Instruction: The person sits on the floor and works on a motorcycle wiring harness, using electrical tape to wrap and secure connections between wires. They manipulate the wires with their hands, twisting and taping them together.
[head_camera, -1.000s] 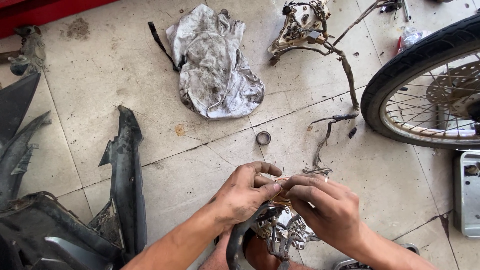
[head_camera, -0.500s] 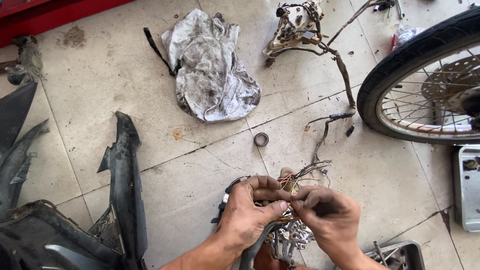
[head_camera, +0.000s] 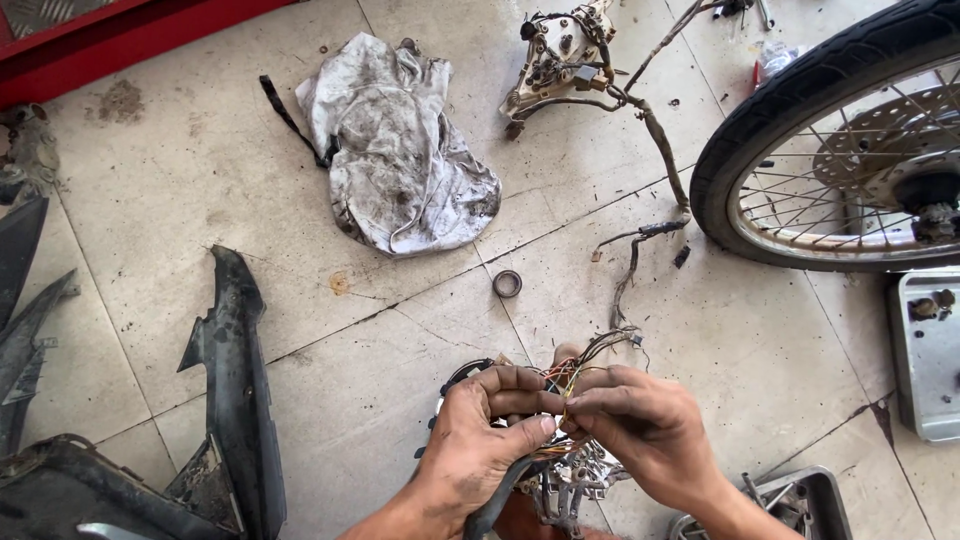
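My left hand (head_camera: 487, 437) grips a grimy metal part with a bundle of coloured wires (head_camera: 588, 357) sprouting from its top, low in the middle of the view. My right hand (head_camera: 645, 432) pinches thin wires of that bundle between thumb and fingers, right against the left hand's fingertips. A black cable runs down from under my left hand. The lower part of the metal piece (head_camera: 572, 482) shows between my wrists.
A dirty grey cloth (head_camera: 398, 150) lies on the tiled floor ahead. A small ring (head_camera: 507, 284) sits near it. A wiring harness with a bracket (head_camera: 590, 60) trails toward a spoked wheel (head_camera: 850, 150) at right. Black plastic fairings (head_camera: 235, 390) lie left; a metal tray (head_camera: 925, 350) right.
The view has shifted slightly. My hands stay together on the wire bundle, the fingers reworking their pinch on the thin wires.
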